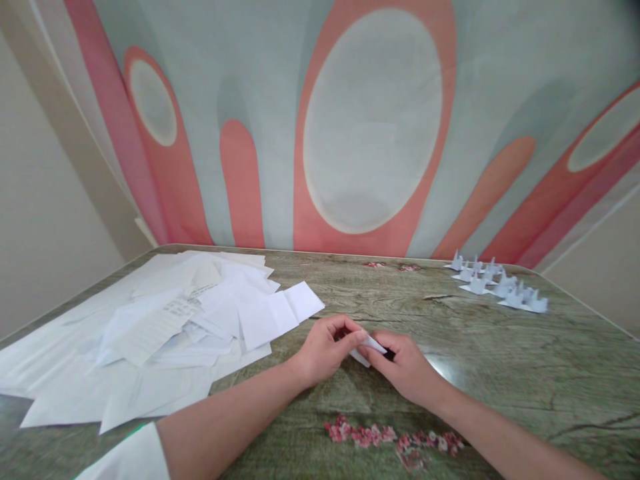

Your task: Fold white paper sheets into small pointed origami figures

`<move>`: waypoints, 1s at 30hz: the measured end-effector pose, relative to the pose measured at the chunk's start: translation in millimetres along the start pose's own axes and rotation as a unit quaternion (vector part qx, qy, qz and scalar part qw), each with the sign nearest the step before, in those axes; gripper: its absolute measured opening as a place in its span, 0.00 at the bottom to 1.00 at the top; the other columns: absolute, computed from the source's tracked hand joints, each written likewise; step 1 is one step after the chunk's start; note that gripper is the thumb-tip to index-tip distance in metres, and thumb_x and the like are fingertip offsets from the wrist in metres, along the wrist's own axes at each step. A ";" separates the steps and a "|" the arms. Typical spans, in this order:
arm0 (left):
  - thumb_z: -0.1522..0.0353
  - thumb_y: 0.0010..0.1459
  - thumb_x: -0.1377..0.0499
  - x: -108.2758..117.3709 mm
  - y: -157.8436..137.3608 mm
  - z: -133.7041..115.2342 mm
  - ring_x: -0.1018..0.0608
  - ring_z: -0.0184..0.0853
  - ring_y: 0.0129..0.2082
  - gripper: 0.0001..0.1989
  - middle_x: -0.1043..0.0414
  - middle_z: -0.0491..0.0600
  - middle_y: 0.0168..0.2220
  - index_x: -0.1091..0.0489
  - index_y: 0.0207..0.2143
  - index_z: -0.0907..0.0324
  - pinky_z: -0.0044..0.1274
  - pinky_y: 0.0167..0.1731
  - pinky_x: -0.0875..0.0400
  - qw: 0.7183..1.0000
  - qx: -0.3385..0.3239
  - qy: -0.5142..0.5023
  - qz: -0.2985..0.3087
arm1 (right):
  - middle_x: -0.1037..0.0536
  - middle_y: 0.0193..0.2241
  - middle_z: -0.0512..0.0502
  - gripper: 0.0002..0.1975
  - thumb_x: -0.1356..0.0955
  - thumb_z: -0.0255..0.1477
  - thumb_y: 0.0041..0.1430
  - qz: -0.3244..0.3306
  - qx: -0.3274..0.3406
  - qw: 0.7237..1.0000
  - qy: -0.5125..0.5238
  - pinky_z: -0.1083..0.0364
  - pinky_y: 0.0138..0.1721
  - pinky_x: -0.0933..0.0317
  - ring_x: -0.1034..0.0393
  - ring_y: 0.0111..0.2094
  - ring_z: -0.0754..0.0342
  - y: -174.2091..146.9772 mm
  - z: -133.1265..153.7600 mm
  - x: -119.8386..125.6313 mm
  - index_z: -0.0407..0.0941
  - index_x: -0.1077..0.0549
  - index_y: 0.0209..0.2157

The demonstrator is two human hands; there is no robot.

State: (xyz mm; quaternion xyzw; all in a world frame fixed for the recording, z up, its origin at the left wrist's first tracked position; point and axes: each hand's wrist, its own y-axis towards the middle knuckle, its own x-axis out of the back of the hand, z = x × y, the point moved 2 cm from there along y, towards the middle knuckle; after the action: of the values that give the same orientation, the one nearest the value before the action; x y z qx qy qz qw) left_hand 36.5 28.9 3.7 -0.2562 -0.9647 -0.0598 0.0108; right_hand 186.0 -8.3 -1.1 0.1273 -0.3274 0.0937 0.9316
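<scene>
White folded paper (374, 344), pinched in both hands, left hand (324, 347) and right hand (407, 370) close together, over the wood-grain counter (510, 380). To the left, a spread heap of loose sheets (155, 330); at far right, small folded figures (479, 285).

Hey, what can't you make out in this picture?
All in the head view:
Folded paper: partly covered by the left hand and right hand.
Print on the loose sheets: too blurred to read.
Paper figures: too small for details.
White sleeve: cut off by the bottom edge.
</scene>
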 end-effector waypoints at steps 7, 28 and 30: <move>0.59 0.50 0.39 2.0 3.0 6.5 0.33 0.27 0.24 0.16 0.34 0.45 0.23 0.33 0.27 0.65 0.20 0.27 0.39 0.999 0.019 -0.021 -0.019 | 0.36 0.17 0.54 0.17 0.39 0.37 0.58 0.002 -0.023 1.000 -0.007 0.59 0.23 0.51 0.44 0.21 0.59 2.3 -2.9 -2.0 0.42 0.35 0.20; 0.58 0.53 0.43 5.2 5.4 5.4 0.34 0.28 0.25 0.15 0.35 0.44 0.24 0.33 0.29 0.63 0.19 0.27 0.39 0.997 0.010 0.024 -0.069 | 0.31 0.21 0.51 0.15 0.41 0.36 0.60 0.001 -0.017 1.000 0.006 0.58 0.27 0.46 0.38 0.25 0.56 -0.3 -1.5 -0.2 0.42 0.33 0.26; 0.59 0.56 0.46 4.2 3.8 4.1 0.34 0.28 0.26 0.15 0.35 0.44 0.24 0.33 0.28 0.63 0.20 0.28 0.40 0.995 -0.007 0.085 -0.053 | 0.31 0.22 0.51 0.15 0.41 0.37 0.60 -0.012 -0.029 0.999 0.029 0.58 0.27 0.45 0.37 0.25 0.56 0.0 -2.0 1.5 0.42 0.33 0.26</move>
State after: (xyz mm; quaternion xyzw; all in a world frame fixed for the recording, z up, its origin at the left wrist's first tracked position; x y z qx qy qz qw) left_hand 34.8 34.8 0.2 -0.1985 -0.9722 -0.0882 0.0876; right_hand 188.3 -7.6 -1.7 0.1014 -0.3013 0.0769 0.9450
